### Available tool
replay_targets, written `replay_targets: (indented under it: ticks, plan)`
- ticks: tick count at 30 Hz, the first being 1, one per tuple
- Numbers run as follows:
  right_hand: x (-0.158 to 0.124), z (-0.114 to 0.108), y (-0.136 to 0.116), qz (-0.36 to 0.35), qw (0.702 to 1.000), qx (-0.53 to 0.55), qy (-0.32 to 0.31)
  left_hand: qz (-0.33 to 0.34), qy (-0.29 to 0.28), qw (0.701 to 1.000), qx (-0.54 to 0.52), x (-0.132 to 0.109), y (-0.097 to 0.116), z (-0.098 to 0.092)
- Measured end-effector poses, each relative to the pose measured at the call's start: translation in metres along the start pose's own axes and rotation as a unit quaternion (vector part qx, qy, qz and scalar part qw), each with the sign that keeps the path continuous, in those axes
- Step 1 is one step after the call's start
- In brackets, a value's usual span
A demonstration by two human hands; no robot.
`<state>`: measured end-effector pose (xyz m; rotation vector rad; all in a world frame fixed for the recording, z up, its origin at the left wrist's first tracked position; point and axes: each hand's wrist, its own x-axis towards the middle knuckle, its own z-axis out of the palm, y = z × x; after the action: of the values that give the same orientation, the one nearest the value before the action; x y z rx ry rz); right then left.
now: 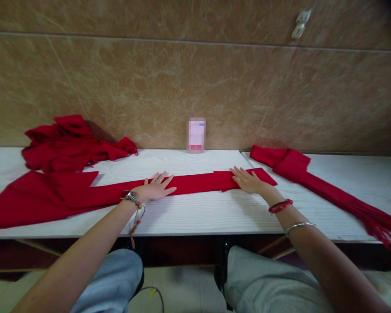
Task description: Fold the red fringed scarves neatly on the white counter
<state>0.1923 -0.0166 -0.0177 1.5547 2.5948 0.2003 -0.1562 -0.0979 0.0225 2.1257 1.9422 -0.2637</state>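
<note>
A long red scarf stretches across the white table, folded into a narrow band in the middle and fanning out wide at its left end. Palm down on the band, my left hand has its fingers spread. My right hand lies flat near the band's right end, where a folded layer shows, its fingers stretched out. Neither hand grips the cloth. The fabric under both palms is hidden.
Crumpled red scarves are heaped at the back left. Another folded red scarf with fringe lies at the right. A blurred-out phone-like object leans on the marbled wall. The white table's front edge runs above my knees.
</note>
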Motion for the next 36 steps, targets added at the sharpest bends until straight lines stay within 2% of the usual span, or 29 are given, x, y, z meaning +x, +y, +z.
replay_targets:
  ticks: [5, 8, 9, 11, 12, 13, 16, 19, 22, 27, 31, 36]
  plan:
    - [-0.013, 0.005, 0.044, 0.078, 0.997, 0.025, -0.002, 0.011, 0.005, 1.0, -0.001, 0.006, -0.005, 0.0]
    - [-0.012, -0.006, 0.045, 0.129, 0.989, 0.065, 0.023, 0.008, -0.018, 1.0, 0.017, 0.008, -0.006, -0.008]
    - [-0.01, -0.013, 0.039, 0.13, 0.987, 0.082, 0.044, 0.005, -0.018, 1.0, 0.025, 0.01, -0.006, -0.012]
    - [-0.006, -0.027, 0.017, 0.088, 0.984, 0.122, 0.095, 0.011, -0.005, 0.999, 0.037, 0.014, -0.003, -0.022]
    - [-0.005, -0.035, 0.002, 0.041, 0.982, 0.144, 0.115, 0.024, 0.005, 0.999, 0.039, 0.017, -0.002, -0.027]
    - [-0.004, -0.042, -0.016, -0.035, 0.979, 0.161, 0.121, 0.041, 0.013, 0.998, 0.037, 0.021, 0.0, -0.032]
    - [-0.002, -0.056, -0.072, -0.187, 0.961, 0.166, 0.115, 0.066, 0.025, 0.997, 0.016, 0.033, 0.003, -0.043]
    - [-0.001, -0.065, -0.118, -0.26, 0.944, 0.156, 0.127, 0.052, 0.025, 0.998, -0.002, 0.044, 0.0, -0.046]
    - [0.004, -0.075, -0.149, -0.28, 0.94, 0.141, 0.136, 0.051, 0.01, 0.998, -0.02, 0.05, -0.01, -0.045]
    - [0.015, -0.085, -0.18, -0.278, 0.951, 0.057, 0.121, 0.052, -0.003, 0.997, -0.05, 0.048, -0.033, -0.039]
    - [0.018, -0.085, -0.192, -0.271, 0.955, 0.009, 0.119, 0.057, 0.007, 0.996, -0.069, 0.046, -0.044, -0.034]
    - [0.021, -0.078, -0.193, -0.267, 0.954, 0.008, 0.135, 0.082, 0.016, 0.993, -0.084, 0.048, -0.045, -0.033]
